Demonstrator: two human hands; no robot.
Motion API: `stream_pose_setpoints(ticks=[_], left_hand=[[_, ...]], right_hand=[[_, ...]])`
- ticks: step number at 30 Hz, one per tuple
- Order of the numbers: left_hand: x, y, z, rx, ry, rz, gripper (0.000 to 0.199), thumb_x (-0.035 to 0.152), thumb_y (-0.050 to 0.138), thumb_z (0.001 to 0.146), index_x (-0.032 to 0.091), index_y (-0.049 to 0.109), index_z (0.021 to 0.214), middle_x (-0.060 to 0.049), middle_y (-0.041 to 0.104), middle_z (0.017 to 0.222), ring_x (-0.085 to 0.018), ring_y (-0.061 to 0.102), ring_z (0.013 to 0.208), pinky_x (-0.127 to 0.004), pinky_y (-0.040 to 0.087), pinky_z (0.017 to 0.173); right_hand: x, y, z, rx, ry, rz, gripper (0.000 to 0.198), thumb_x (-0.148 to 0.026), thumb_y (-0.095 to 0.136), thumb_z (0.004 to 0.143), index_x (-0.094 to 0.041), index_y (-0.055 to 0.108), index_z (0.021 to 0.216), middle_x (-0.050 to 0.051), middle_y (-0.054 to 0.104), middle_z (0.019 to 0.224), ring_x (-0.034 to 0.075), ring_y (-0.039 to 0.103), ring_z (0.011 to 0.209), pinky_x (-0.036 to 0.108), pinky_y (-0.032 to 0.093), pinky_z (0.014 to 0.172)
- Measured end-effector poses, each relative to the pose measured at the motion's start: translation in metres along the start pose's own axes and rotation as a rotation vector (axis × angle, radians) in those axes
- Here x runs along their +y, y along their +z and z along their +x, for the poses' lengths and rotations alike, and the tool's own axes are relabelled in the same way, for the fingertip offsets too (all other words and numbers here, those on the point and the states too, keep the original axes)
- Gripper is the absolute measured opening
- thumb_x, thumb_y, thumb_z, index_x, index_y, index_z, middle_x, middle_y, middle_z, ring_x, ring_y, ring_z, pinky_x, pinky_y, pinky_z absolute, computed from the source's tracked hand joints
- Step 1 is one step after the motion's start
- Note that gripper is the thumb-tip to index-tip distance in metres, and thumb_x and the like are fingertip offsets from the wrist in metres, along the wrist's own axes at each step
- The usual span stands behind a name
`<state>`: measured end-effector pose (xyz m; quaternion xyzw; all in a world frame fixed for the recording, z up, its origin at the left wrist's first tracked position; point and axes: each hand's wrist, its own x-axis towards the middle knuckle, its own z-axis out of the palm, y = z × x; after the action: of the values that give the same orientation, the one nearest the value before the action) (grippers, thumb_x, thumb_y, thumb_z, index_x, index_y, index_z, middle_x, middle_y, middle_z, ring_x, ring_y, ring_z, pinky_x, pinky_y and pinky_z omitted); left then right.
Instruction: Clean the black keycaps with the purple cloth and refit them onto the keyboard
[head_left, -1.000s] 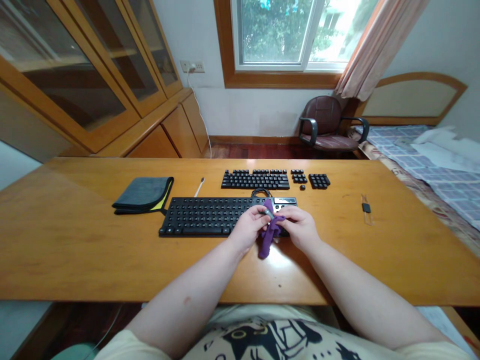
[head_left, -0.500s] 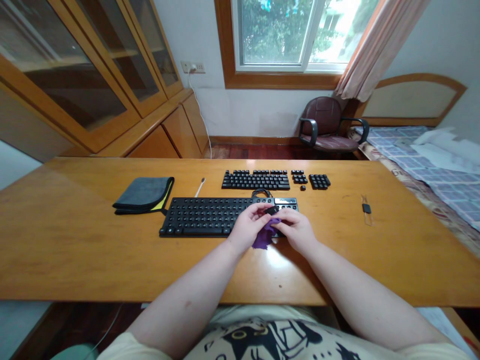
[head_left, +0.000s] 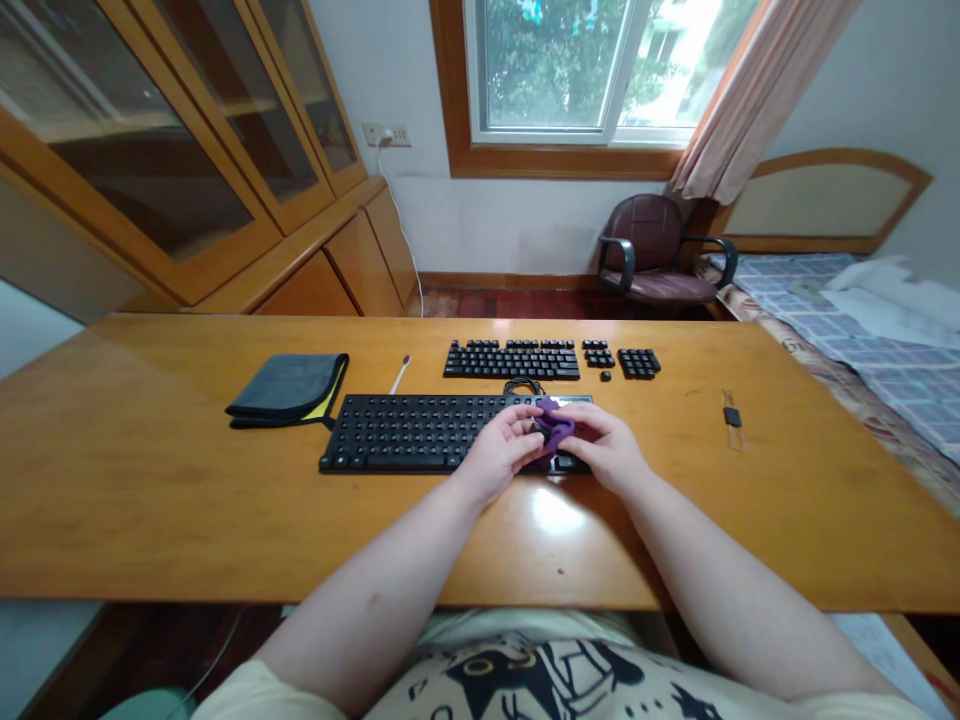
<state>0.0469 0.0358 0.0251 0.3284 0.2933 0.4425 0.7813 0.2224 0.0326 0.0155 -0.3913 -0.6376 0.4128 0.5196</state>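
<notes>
My left hand (head_left: 496,450) is closed, pinching a small black keycap (head_left: 538,433) that its fingers partly cover. Around the keycap's right side wraps a crumpled purple cloth (head_left: 555,425), gripped by my right hand (head_left: 606,446). Both hands meet just above the right part of a black keyboard base (head_left: 405,432), whose switches stand bare of caps over most of it. Behind it, removed black keycaps (head_left: 512,362) are laid out in keyboard order, with number-pad caps (head_left: 639,363) to their right. One loose keycap (head_left: 606,376) sits apart below the smaller group.
On the left lies a folded grey cloth (head_left: 289,385) with a yellow underside, beside a white-handled brush (head_left: 401,373). A wire keycap puller (head_left: 732,416) rests on the right of the wooden desk (head_left: 187,510). A coiled cable (head_left: 523,386) sits behind the keyboard base.
The purple cloth, which hung below my fingers, is now raised and folded round the keycap. My right hand has shifted slightly right; the keycap has moved a little lower.
</notes>
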Motion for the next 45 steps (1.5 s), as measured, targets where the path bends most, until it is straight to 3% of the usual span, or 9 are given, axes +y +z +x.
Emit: stream_pose_setpoints(ticks=[6,13,20,25,31,36,40,45], left_hand=[[-0.002,-0.006,0.003,0.009,-0.041,-0.103,0.035,0.019,0.074,0.066,0.015,0.052,0.094,0.003,0.058,0.072,-0.004,0.055,0.059,-0.018,0.048,0.061],[-0.011,-0.005,0.004,-0.01,-0.074,-0.153,0.032,0.019,0.074,0.066,0.014,0.048,0.083,0.002,0.057,0.073,-0.006,0.057,0.061,-0.018,0.048,0.06],[-0.013,-0.005,0.005,0.013,-0.095,-0.172,0.026,0.018,0.072,0.068,0.014,0.05,0.079,0.002,0.055,0.068,-0.005,0.056,0.06,-0.017,0.05,0.061],[-0.013,-0.006,0.007,0.053,-0.069,-0.204,0.025,0.014,0.069,0.07,0.015,0.056,0.091,0.003,0.055,0.067,-0.003,0.053,0.055,-0.015,0.052,0.06],[-0.009,-0.007,0.006,0.021,-0.064,-0.2,0.028,0.009,0.066,0.072,0.014,0.061,0.1,0.0,0.061,0.074,-0.004,0.059,0.063,-0.018,0.054,0.071],[-0.007,-0.01,0.006,0.045,-0.022,-0.18,0.027,0.003,0.063,0.072,0.015,0.063,0.096,0.0,0.063,0.078,-0.007,0.063,0.074,-0.024,0.052,0.086],[-0.006,-0.01,0.007,0.093,0.023,-0.175,0.028,0.006,0.066,0.071,0.016,0.065,0.097,-0.001,0.064,0.081,-0.007,0.064,0.077,-0.021,0.051,0.085],[-0.004,-0.005,0.005,0.159,0.067,-0.081,0.035,0.01,0.073,0.064,0.017,0.065,0.097,0.0,0.067,0.081,-0.009,0.065,0.078,-0.022,0.051,0.083]], right_hand=[[-0.001,0.0,-0.001,-0.106,-0.057,-0.084,0.037,-0.031,0.073,0.069,-0.029,0.067,0.106,0.006,0.063,0.1,0.021,0.058,0.095,0.037,0.046,0.086],[-0.006,0.005,-0.001,-0.124,-0.139,-0.304,0.041,-0.033,0.072,0.068,-0.031,0.065,0.108,0.005,0.064,0.099,0.021,0.059,0.095,0.037,0.046,0.087],[0.001,0.007,-0.003,0.0,-0.197,-0.304,0.02,-0.021,0.068,0.072,-0.028,0.072,0.09,0.003,0.067,0.08,0.016,0.063,0.075,0.03,0.052,0.069],[-0.004,0.007,-0.001,0.033,-0.218,-0.301,0.014,-0.015,0.061,0.074,-0.025,0.071,0.077,0.003,0.069,0.076,0.016,0.064,0.074,0.031,0.052,0.07],[-0.01,0.004,0.0,0.08,-0.11,-0.244,0.008,-0.023,0.061,0.077,-0.023,0.068,0.074,0.003,0.069,0.078,0.017,0.063,0.075,0.033,0.05,0.074],[-0.005,-0.002,0.0,0.295,-0.012,-0.103,0.007,-0.028,0.065,0.073,-0.022,0.068,0.073,0.002,0.068,0.077,0.018,0.061,0.077,0.033,0.048,0.077],[0.004,-0.006,0.002,0.422,0.063,0.052,0.012,-0.032,0.066,0.072,-0.022,0.067,0.076,0.002,0.068,0.08,0.019,0.062,0.078,0.034,0.047,0.077],[0.003,-0.003,0.004,0.381,0.199,0.171,0.03,-0.042,0.058,0.077,-0.019,0.063,0.095,0.008,0.069,0.091,0.02,0.063,0.078,0.035,0.049,0.07]])
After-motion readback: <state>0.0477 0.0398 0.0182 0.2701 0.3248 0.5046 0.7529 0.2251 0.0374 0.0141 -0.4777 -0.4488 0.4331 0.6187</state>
